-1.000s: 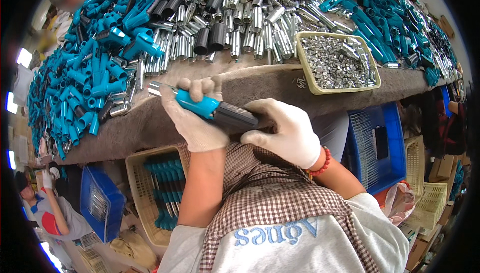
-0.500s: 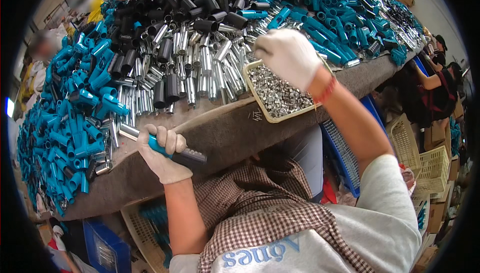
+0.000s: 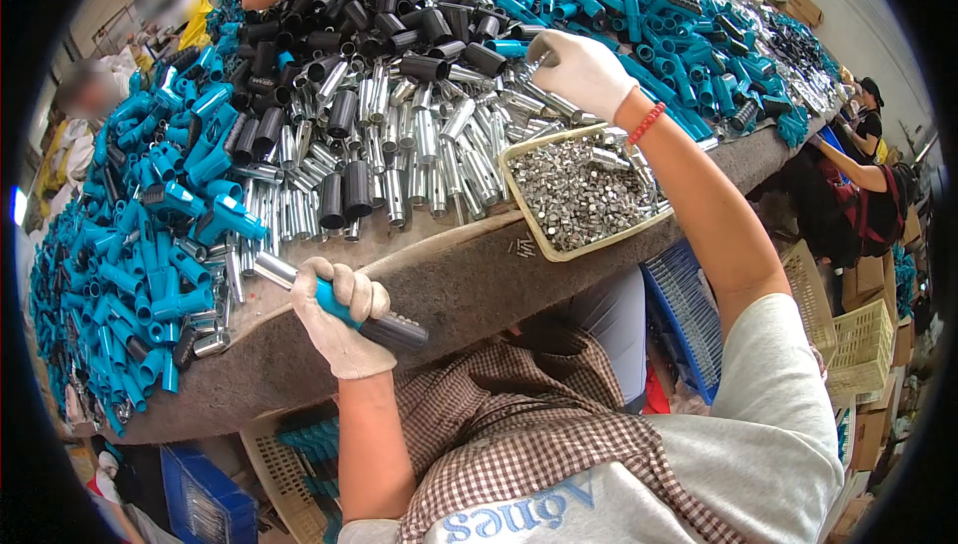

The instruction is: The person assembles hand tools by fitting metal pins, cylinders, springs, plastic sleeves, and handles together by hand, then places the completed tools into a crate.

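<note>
My left hand [image 3: 344, 316], in a white glove, is wrapped round a tubular handle [image 3: 396, 331] held in front of the table edge. The handle has a silver metal tube at its upper left end, a teal middle and a black ribbed grip. My right hand [image 3: 587, 75], also gloved, reaches over the pile beyond a cream tray [image 3: 547, 248]. Its fingers are bent together above silver metal tubes [image 3: 427, 137]; what they pinch, if anything, is hidden. Small silver metal pieces [image 3: 584, 195] fill the tray.
Teal plastic parts [image 3: 140, 265] heap up at left and far right, with black sleeves [image 3: 344, 200] between. Below the table edge stand blue crates [image 3: 689, 314] and a cream basket [image 3: 269, 454]. Other people work at the far side and at right.
My right hand has moved from over the tray up to the pile behind it, uncovering the small metal pieces. The left hand keeps its hold on the handle; the view has shifted slightly.
</note>
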A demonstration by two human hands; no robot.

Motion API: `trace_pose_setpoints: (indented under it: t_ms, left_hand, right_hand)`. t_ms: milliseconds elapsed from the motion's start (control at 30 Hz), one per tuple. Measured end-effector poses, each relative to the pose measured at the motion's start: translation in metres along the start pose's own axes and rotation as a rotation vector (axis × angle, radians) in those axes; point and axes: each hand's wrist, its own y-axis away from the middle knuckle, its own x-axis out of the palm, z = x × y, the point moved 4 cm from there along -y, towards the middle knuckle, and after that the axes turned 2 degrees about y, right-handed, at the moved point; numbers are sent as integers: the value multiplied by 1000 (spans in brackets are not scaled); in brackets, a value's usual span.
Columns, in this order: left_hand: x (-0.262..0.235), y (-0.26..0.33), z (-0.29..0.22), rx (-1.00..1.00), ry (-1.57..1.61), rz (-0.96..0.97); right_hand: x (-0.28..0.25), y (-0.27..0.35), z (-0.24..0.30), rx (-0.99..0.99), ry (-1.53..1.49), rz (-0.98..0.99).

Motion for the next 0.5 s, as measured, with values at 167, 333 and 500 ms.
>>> trace_pose_setpoints:
  t_ms: [167,333,500]
  left_hand:
    - [-18,-17,-10,-124,242,130]
    - [-31,-21,-25,0,455,-99]
    - [-31,-11,-39,75,444,-69]
  right_hand:
    - [0,59,76,-214,-450,-42]
    - [3,146,160,-595,-437,-97]
    - [39,163,186,-653,-431,-225]
